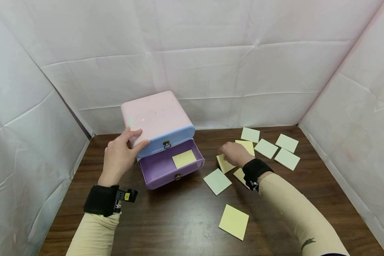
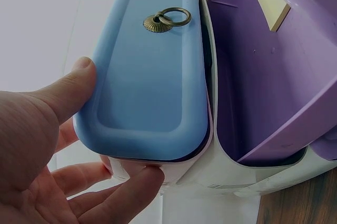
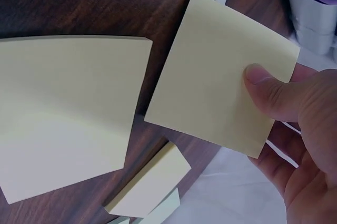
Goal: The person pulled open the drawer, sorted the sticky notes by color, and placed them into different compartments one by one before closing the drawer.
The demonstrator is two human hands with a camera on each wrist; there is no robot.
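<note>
A small pink drawer box (image 1: 155, 115) stands on the dark wood table (image 1: 179, 220). Its blue top drawer (image 1: 169, 140) (image 2: 147, 71) is closed. The purple bottom drawer (image 1: 166, 165) (image 2: 263, 76) is pulled out, with a yellow sticky pad (image 1: 184, 158) (image 2: 269, 0) inside. My left hand (image 1: 120, 154) (image 2: 58, 145) holds the box's left side, thumb by the blue drawer front. My right hand (image 1: 235, 153) (image 3: 295, 129) pinches a yellow sticky pad (image 1: 224, 164) (image 3: 221, 71), lifted just above the table to the right of the box.
Several yellow and pale green sticky pads lie scattered on the table's right half, such as one green (image 1: 217, 181) and one yellow (image 1: 234, 221) near the front. A larger yellow pad (image 3: 68, 108) lies beside the held one. White fabric walls enclose the table.
</note>
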